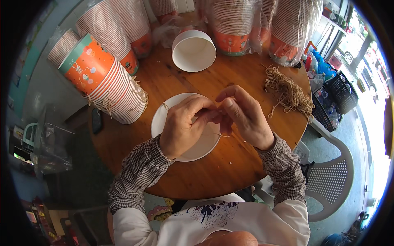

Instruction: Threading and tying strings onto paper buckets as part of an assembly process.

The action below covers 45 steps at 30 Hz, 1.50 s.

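A white paper bucket (pixel 164 141) stands on the wooden table in front of me, its open mouth facing up. A short piece of twine (pixel 165 105) shows at its left rim, and a thin end of twine (pixel 223 135) sticks out at its right rim, just below my fingers. My left hand (pixel 186 123) is closed in a pinch over the bucket's mouth. Against its fingertips, my right hand (pixel 245 117) is curled, its index finger bent and raised. The twine between the fingertips is mostly hidden by my hands.
A loose heap of twine (pixel 289 92) lies at the table's right. Orange-patterned stacked buckets (pixel 92 67) lean at the left, beside a dark phone (pixel 97 121). A single bucket (pixel 193 53) lies tipped behind. Bagged bucket stacks (pixel 232 28) line the back. A grey plastic chair (pixel 330 180) stands at right.
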Motion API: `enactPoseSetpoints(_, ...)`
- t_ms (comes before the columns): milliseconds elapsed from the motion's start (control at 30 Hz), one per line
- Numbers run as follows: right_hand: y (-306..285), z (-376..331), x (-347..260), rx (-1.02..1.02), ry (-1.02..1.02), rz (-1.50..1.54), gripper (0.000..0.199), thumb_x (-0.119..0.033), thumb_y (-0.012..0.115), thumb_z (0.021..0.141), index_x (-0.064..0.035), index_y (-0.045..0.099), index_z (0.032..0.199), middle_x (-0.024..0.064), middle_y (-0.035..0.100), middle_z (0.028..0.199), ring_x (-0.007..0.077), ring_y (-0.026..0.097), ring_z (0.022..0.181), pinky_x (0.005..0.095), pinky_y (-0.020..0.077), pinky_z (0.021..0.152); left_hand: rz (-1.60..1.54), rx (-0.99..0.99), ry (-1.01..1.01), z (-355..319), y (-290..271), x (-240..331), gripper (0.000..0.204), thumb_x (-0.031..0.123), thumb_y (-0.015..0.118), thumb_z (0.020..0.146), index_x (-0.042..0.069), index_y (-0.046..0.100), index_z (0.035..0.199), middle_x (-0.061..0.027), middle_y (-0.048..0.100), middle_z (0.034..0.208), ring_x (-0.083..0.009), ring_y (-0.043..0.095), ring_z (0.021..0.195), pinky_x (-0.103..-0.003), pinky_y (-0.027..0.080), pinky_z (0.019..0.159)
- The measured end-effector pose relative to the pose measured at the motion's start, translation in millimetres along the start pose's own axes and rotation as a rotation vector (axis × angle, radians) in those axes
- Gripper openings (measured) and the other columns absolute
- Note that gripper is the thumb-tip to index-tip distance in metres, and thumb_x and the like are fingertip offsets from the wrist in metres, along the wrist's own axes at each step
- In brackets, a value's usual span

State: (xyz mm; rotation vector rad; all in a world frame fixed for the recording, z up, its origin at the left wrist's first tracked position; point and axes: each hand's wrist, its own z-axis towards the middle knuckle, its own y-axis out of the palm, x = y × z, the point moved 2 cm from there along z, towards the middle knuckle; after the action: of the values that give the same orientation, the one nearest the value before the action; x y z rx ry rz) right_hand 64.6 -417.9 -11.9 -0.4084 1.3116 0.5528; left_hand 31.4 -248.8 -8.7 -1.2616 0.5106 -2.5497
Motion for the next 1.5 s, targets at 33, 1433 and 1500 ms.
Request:
enactPoseSetpoints(33, -2.5, 0.5, 1.5, 0.031, -0.016, 0.057, 0.017, -0.017, 0.05, 0.101, -0.0014, 0.05, 0.108, 0.0038, 0.062, 0.082, 0.0062, 0.057, 0.061, 0.0203, 0.0451, 0.05, 0.014, 0.022, 0.008, -0.2, -1.3, 0.2, 0.011, 0.001, 0.068, 0.084, 0.002, 0.063, 0.093, -0.0073, 0.063, 0.089, -0.0174, 0.063, 0.081, -0.028, 0.052, 0.069)
enactPoseSetpoints(1433, 18.8, 13.5, 34.0, 0.189, -0.435, -0.441, 0.012, 0.001, 0.068, 0.082, -0.0015, 0.064, 0.093, 0.0057, 0.063, 0.088, 0.0141, 0.061, 0.071, 0.0263, 0.0493, 0.06, 0.511, 0.182, 0.161, -19.5, -4.2, -29.3, 0.015, 0.017, 0.063, 0.091, 0.005, 0.057, 0.083, -0.0039, 0.057, 0.075, -0.0237, 0.058, 0.074, -0.041, 0.04, 0.094)
enactPoseSetpoints(1500, 17.1, 13.5, 35.1, 0.194, -0.398, -0.434, 0.012, 0.001, 0.068, 0.082, -0.0013, 0.064, 0.093, 0.006, 0.063, 0.086, 0.0133, 0.061, 0.071, 0.026, 0.0494, 0.06, 0.519, 0.196, 0.183, -17.9, -1.5, -28.6, 0.011, 0.012, 0.061, 0.092, 0.005, 0.056, 0.086, -0.0046, 0.057, 0.077, -0.0242, 0.058, 0.076, -0.041, 0.04, 0.095)
